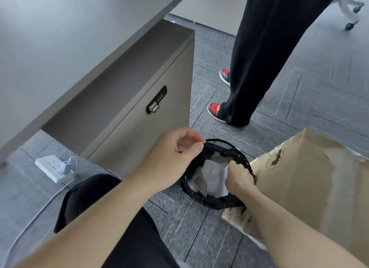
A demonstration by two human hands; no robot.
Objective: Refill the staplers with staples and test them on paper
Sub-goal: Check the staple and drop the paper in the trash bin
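A black mesh waste bin point(199, 196) with a black liner stands on the grey carpet below me, with crumpled white paper point(212, 173) inside. My left hand point(171, 157) hovers over the bin's far left rim, fingers curled and pinched together; whether it holds anything small I cannot tell. My right hand point(238, 176) is closed on the right rim of the bin or its liner, next to the white paper. No stapler, staples or test sheet show in this view.
A grey drawer cabinet point(127, 99) with a combination lock stands under the desk point(60, 37) at left. A white power strip point(53, 167) with a cable lies on the floor. An open cardboard box point(311, 187) sits right of the bin. Another person's legs point(259, 57) stand behind it.
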